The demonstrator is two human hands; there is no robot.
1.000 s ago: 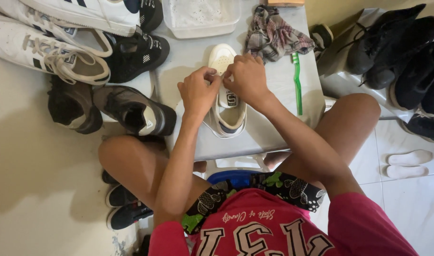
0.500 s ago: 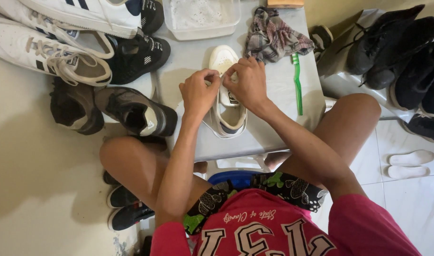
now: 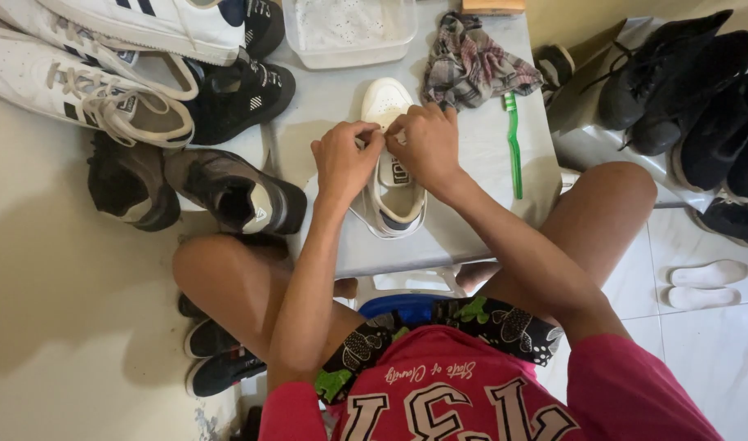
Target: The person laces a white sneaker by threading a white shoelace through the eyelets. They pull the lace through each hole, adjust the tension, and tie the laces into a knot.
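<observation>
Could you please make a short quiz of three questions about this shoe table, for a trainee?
1. True or false: both hands rest on the white sneaker on the grey table.
2. Which colour is the toothbrush beside the right hand? A) red B) green C) blue
3. What lies directly behind the toothbrush, near the table's far edge?

Key
1. True: left hand and right hand meet over its laces.
2. B
3. A crumpled checked cloth, next to the clear plastic tub.
</observation>
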